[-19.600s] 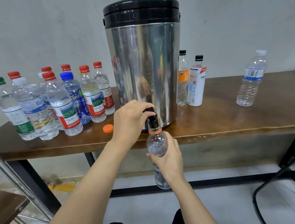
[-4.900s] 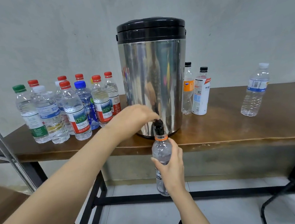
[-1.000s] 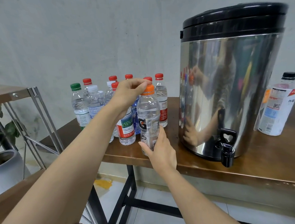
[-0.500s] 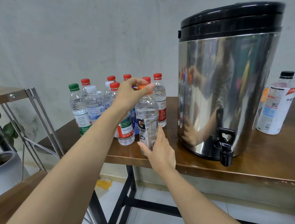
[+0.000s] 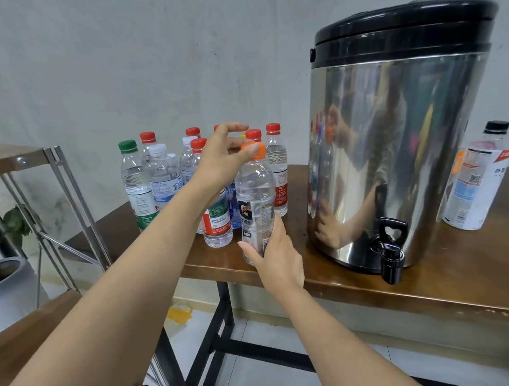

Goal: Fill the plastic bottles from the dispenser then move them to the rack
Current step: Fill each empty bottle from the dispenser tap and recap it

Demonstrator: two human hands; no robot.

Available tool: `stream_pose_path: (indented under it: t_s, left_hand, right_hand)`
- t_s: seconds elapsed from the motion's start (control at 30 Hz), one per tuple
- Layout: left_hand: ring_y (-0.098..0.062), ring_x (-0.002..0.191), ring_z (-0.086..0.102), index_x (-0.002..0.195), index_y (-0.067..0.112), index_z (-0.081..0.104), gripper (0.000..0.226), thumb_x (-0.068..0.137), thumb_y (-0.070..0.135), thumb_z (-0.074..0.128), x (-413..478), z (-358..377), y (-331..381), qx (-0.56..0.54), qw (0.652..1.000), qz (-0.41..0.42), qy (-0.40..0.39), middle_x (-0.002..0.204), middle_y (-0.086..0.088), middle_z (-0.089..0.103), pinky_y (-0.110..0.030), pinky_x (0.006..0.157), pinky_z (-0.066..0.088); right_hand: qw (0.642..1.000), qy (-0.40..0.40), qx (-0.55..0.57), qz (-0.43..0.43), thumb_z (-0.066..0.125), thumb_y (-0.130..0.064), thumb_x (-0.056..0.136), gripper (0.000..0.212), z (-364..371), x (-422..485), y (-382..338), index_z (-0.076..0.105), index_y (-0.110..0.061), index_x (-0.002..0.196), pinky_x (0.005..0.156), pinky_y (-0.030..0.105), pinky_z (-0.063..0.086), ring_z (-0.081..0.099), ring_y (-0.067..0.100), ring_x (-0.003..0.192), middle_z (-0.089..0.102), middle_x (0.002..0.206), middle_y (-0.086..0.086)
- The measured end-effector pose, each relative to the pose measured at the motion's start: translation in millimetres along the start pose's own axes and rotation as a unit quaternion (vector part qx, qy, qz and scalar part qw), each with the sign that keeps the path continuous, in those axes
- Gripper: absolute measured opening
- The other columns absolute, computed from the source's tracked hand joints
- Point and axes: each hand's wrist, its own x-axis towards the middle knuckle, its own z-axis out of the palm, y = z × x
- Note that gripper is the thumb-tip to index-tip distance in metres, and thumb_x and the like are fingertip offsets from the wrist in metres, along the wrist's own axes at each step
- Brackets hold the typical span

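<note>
Brown wooden table [image 5: 436, 273] at a grey wall [image 5: 145, 64]. Your right hand [image 5: 278, 261] grips the clear plastic bottle [image 5: 255, 199] low, steadying it upright beside the shiny steel dispenser [image 5: 396, 151]. Your left hand [image 5: 220, 162] has its thumb on the orange screw cap [image 5: 256, 150], probably tightening it, but I can't tell if it's actually pinching.
</note>
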Motion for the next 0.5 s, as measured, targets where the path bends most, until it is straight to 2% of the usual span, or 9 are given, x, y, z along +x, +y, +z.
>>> stream_pose_path:
  t_s: [0.17,0.23,0.3,0.37,0.43,0.5]
  left_hand:
    - [-0.011,0.114,0.058,0.138,0.018,0.045,0.047,0.096,0.028,0.062,-1.0,-1.8,0.5,0.024,1.0,0.004,-0.016,0.11,0.01,0.064,-0.028,0.097,0.044]
    - [-0.009,0.119,0.055,0.141,0.021,0.042,0.048,0.097,0.034,0.058,-6.4,-0.4,-7.0,0.034,0.999,0.023,0.0,0.12,0.01,0.062,-0.022,0.096,0.042]
    - [-0.005,0.121,0.052,0.14,0.022,0.044,0.042,0.101,0.035,0.052,-19.6,2.8,-23.9,0.052,0.992,0.083,0.081,0.129,0.01,0.059,-0.013,0.094,0.039]
    - [-0.005,0.127,0.045,0.137,0.019,0.046,0.035,0.103,0.028,0.048,-41.0,8.5,-52.9,0.079,0.965,0.136,0.208,0.135,0.008,0.053,-0.015,0.104,0.034]
    - [-0.008,0.136,0.034,0.14,0.014,0.044,0.037,0.104,0.022,0.046,-62.4,14.7,-91.0,0.109,0.935,0.12,0.315,0.144,0.0,0.044,-0.018,0.113,0.024]
    - [-0.014,0.144,0.022,0.146,0.011,0.035,0.045,0.104,0.023,0.044,-76.5,19.4,-128.9,0.14,0.921,0.051,0.36,0.156,-0.009,0.031,-0.028,0.12,0.015]
  right_hand:
    - [1.0,-0.006,-0.002,0.005,0.055,-0.071,0.082,0.095,-1.0,0.0,-1.3,0.01,-0.027,0.153,0.097,0.03,0.048,0.052,0.013,0.128,0.048,0.145,-0.007]
    - [1.0,-0.008,-0.003,0.003,0.054,-0.072,0.082,0.094,-2.1,-0.9,-1.8,0.009,-0.027,0.152,0.096,0.031,0.049,0.052,0.013,0.127,0.049,0.144,-0.006]
    - [1.0,-0.012,0.003,0.005,0.055,-0.071,0.082,0.093,-3.5,-1.0,-2.0,0.01,-0.028,0.151,0.093,0.033,0.05,0.054,0.014,0.124,0.051,0.141,-0.006]
    - [1.0,-0.022,0.009,0.011,0.056,-0.068,0.084,0.091,-5.3,-1.6,-2.4,0.01,-0.028,0.151,0.092,0.034,0.049,0.054,0.016,0.122,0.053,0.138,-0.005]
    - [1.0,-0.022,0.014,-0.001,0.052,-0.065,0.089,0.084,-6.2,-3.0,-1.6,0.011,-0.026,0.151,0.092,0.035,0.048,0.055,0.017,0.122,0.053,0.138,-0.003]
    - [0.999,-0.021,0.021,-0.019,0.044,-0.059,0.095,0.075,-7.1,-4.5,-0.3,0.011,-0.025,0.153,0.093,0.034,0.046,0.054,0.016,0.123,0.05,0.142,-0.003]
